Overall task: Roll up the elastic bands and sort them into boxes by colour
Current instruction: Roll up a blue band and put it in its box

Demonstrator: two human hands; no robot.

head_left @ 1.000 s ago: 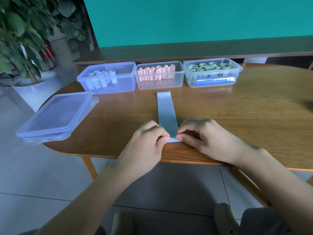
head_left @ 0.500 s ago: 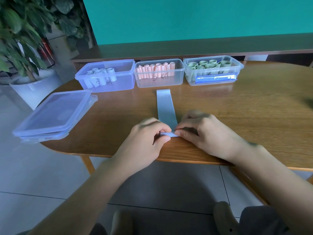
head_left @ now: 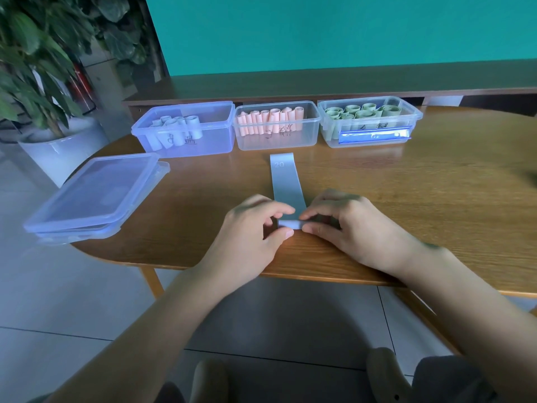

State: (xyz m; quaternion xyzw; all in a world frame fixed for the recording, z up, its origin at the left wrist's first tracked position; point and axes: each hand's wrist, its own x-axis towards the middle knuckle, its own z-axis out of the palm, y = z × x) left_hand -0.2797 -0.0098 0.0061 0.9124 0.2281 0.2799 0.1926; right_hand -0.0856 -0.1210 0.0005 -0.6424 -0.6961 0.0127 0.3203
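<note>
From the head camera, a pale blue band (head_left: 283,181) lies flat on the wooden table (head_left: 436,199), pointing at the boxes. Its near end is just starting to curl into a small roll. The left hand (head_left: 250,228) and the right hand (head_left: 345,225) both pinch that little roll between thumb and fingers. The blue box (head_left: 186,129), pink box (head_left: 276,126) and green box (head_left: 369,122) already hold many rolls. This band looks barely begun, and it should go in the blue box.
</note>
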